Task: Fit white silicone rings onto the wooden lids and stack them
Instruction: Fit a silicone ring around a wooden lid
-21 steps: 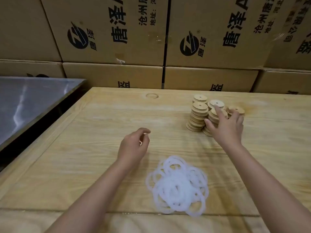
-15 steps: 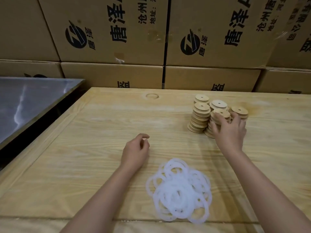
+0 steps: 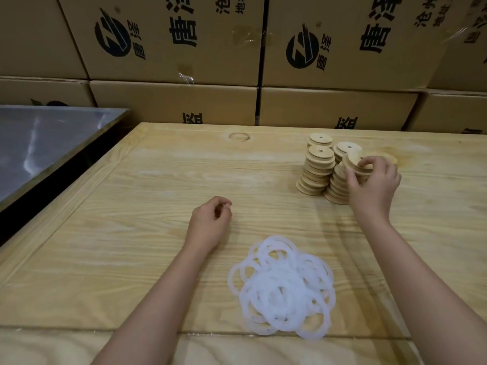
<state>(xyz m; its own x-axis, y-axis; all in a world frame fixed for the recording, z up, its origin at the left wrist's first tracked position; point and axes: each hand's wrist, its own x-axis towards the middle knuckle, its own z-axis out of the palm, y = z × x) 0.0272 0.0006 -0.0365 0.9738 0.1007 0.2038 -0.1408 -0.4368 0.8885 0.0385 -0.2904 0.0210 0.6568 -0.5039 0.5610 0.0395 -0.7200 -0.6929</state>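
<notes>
My right hand [image 3: 373, 180] pinches the tilted top round wooden lid [image 3: 353, 160] of the stacks [image 3: 315, 169] near the pale wooden table's [image 3: 131, 233] far edge, while my left hand [image 3: 209, 222] rests loosely curled, holding nothing, beside the heap of white silicone rings [image 3: 282, 288] at the near edge.

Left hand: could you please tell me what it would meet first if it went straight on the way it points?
The left hand likely passes left of the stacked round wooden lids, over pale wooden table, first meeting the brown cardboard boxes behind; depth unclear.
</notes>
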